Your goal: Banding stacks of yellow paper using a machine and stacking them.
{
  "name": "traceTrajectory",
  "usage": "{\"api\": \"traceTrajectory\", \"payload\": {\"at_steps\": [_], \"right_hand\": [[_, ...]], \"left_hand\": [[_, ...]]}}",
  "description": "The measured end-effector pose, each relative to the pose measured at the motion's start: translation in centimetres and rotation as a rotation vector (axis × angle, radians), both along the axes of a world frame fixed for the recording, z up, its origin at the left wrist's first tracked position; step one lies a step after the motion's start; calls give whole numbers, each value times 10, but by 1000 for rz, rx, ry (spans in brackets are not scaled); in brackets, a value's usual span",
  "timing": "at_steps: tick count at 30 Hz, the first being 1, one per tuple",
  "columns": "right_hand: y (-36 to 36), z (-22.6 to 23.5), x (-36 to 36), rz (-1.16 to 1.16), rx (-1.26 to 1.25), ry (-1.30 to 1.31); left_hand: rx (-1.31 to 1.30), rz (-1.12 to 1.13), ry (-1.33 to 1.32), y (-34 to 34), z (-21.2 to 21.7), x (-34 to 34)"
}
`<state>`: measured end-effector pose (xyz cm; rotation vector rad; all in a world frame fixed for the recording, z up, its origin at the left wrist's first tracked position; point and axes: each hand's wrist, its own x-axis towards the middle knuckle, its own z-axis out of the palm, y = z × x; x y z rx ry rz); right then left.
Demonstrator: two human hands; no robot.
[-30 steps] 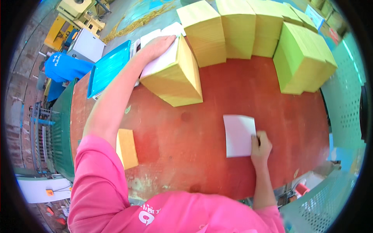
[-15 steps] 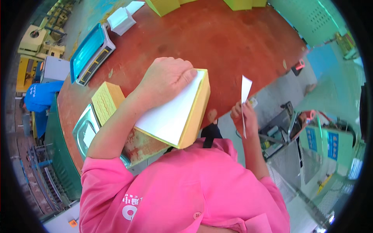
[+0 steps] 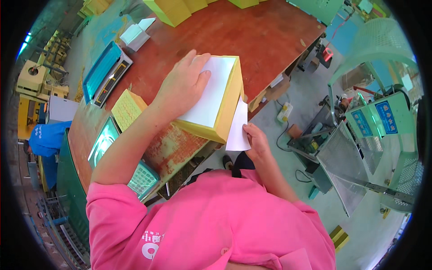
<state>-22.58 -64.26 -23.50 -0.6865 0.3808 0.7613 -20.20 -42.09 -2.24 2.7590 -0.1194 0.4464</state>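
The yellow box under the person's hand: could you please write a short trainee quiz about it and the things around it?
1. True or false: the left hand lies flat on the white sheet atop the yellow box.
2. What does the right hand hold?
A. white paper
B. scissors
C. tape
3. What surface does the box overhang?

Key:
1. true
2. A, the white paper
3. the red-brown table

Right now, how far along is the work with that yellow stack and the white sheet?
Done: the left hand has the yellow stack at the table's near edge, palm on its white top. In hand: the right hand holds a white sheet against its side. Left: more yellow stacks wait along the far edge.
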Motion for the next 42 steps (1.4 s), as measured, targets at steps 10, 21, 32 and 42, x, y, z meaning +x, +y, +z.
{"api": "traceTrajectory", "payload": {"at_steps": [10,21,32,42], "right_hand": [[13,105,98,85,-151,-377],[52,63,232,536,33,-103],[61,50,229,504,-43,-51],[67,38,226,617,-483,-801]], "left_hand": [[-165,81,-434,97,-112,-35],[-1667,422,-447,67,-228,-57],[-1918,437,-352,55,-145,-46],[-1956,551,-288,59,-139,-47]]}}
